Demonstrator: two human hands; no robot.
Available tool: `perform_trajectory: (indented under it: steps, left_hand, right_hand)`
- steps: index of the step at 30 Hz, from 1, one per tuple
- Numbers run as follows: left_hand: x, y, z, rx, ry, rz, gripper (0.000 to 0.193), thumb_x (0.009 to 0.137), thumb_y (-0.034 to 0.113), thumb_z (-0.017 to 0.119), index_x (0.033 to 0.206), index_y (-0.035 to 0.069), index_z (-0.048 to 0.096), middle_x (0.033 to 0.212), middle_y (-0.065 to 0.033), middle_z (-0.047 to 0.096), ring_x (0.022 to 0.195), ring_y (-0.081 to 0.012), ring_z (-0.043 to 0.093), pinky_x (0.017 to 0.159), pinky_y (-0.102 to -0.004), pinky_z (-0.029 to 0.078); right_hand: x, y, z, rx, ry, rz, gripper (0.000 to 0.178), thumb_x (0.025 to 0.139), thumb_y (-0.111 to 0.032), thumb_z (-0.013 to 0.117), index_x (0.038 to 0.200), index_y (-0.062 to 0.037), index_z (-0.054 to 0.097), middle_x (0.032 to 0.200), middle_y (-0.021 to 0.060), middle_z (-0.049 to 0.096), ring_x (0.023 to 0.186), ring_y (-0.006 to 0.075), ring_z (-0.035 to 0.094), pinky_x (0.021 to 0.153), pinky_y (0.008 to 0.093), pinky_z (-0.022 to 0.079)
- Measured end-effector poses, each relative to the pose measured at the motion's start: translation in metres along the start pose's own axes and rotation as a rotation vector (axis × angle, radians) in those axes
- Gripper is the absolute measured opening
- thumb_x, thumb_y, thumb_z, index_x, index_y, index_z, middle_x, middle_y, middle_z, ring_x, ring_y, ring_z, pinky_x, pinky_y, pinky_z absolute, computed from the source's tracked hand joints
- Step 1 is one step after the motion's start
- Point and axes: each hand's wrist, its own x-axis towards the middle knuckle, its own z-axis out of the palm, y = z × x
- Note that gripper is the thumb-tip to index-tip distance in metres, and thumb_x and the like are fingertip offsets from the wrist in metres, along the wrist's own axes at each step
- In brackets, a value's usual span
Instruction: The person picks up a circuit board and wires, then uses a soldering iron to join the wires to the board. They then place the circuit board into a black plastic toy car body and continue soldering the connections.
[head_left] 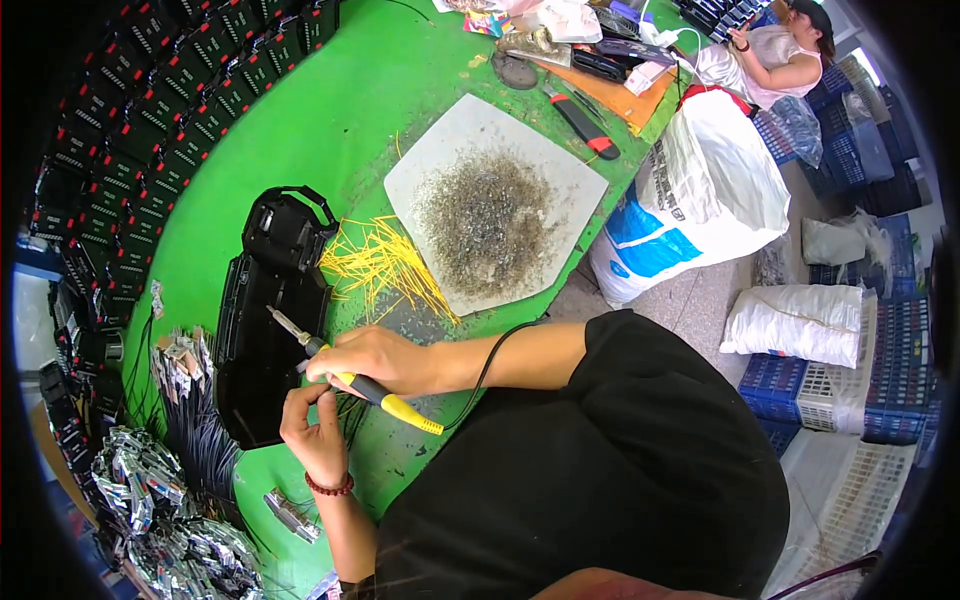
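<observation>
A soldering iron with a yellow and black handle is gripped in my right hand. Its metal tip points up and left, over an open black plastic case with a handle. Just below, my left hand, with a beaded bracelet at the wrist, has its fingers pinched together close to the case's right edge. What they pinch is too small to make out. Thin dark wires lie beside those fingertips. Right of the case, a loose pile of thin yellow sticks or tubes rests on the green table.
A pale board bears grey crumbs. A red and black utility knife lies beyond it. Black cases stand in rows at left, above black cables and bundled metallic parts. At right are a white sack and another person.
</observation>
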Motion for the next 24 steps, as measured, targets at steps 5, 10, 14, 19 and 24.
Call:
perform_trajectory:
  steps: [5, 10, 14, 19, 24]
  left_hand:
    - [-0.001, 0.001, -0.001, -0.029, 0.003, -0.055, 0.003, 0.088, -0.002, 0.063, 0.090, -0.003, 0.063, 0.083, -0.0059, 0.061, 0.079, -0.0141, 0.055, 0.076, -0.0260, 0.044]
    - [0.001, 0.004, 0.005, -0.096, 0.038, -0.067, 0.004, 0.084, -0.003, 0.065, 0.085, -0.002, 0.062, 0.080, -0.0095, 0.060, 0.075, -0.0198, 0.057, 0.072, -0.0298, 0.045]
    - [-0.001, 0.007, 0.006, -0.062, 0.000, -0.104, 0.004, 0.083, -0.004, 0.065, 0.085, -0.002, 0.062, 0.079, -0.0093, 0.060, 0.074, -0.0197, 0.056, 0.071, -0.0295, 0.045]
    - [-0.001, 0.009, 0.005, -0.085, 0.021, -0.100, 0.004, 0.083, -0.004, 0.065, 0.085, -0.002, 0.063, 0.078, -0.0088, 0.060, 0.073, -0.0188, 0.056, 0.070, -0.0292, 0.045]
    - [-0.001, 0.010, 0.006, -0.102, 0.016, -0.130, 0.004, 0.083, -0.004, 0.065, 0.084, -0.002, 0.062, 0.078, -0.0081, 0.060, 0.073, -0.0180, 0.056, 0.070, -0.0288, 0.045]
  right_hand:
    - [0.005, -0.005, -0.004, 0.049, 0.035, 0.049, 0.029, 0.080, -0.005, 0.069, 0.108, -0.0078, 0.062, 0.076, 0.0059, 0.062, 0.069, 0.0257, 0.062, 0.059, 0.0380, 0.048]
    - [0.004, -0.005, -0.004, 0.121, 0.000, 0.144, 0.029, 0.080, -0.005, 0.070, 0.107, -0.0070, 0.061, 0.077, 0.0059, 0.062, 0.071, 0.0256, 0.063, 0.062, 0.0377, 0.049]
    - [-0.002, -0.001, -0.003, 0.101, 0.003, 0.132, 0.029, 0.080, -0.004, 0.069, 0.107, -0.0076, 0.061, 0.078, 0.0071, 0.062, 0.071, 0.0254, 0.063, 0.062, 0.0369, 0.049]
    - [0.000, -0.005, -0.006, 0.098, -0.007, 0.121, 0.028, 0.080, -0.004, 0.069, 0.107, -0.0079, 0.062, 0.078, 0.0074, 0.062, 0.070, 0.0260, 0.063, 0.060, 0.0372, 0.049]
    - [-0.001, -0.005, -0.008, 0.067, -0.005, 0.115, 0.029, 0.080, -0.004, 0.069, 0.107, -0.0081, 0.062, 0.076, 0.0073, 0.062, 0.069, 0.0261, 0.063, 0.060, 0.0371, 0.048]
